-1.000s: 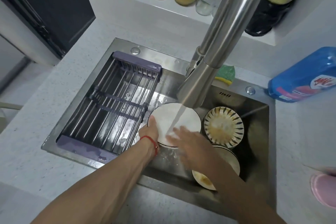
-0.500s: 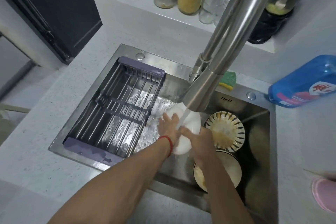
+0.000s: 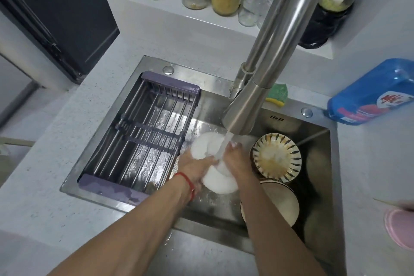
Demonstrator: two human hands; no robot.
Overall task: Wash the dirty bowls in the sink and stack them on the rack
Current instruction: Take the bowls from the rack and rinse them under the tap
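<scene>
- Rectangular stainless-steel sink (image 3: 318, 136), set in a pale speckled counter.
- Brushed-steel tap (image 3: 264, 69), water running.
- Purple-ended steel-bar drying rack (image 3: 143, 141), across the sink's left half, no bowls on it.
- Striped dirty ceramic bowl (image 3: 276, 158) and cream bowl (image 3: 281, 204), at sink's right.
- Plain white bowl (image 3: 218, 182), tilted under the stream.
- Left hand (image 3: 193, 164) grips its left rim; right hand (image 3: 235, 159) clasps its right side.

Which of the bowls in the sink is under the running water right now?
The plain white bowl, held by the left hand and right hand. The striped bowl and cream bowl sit untouched to its right.
</scene>
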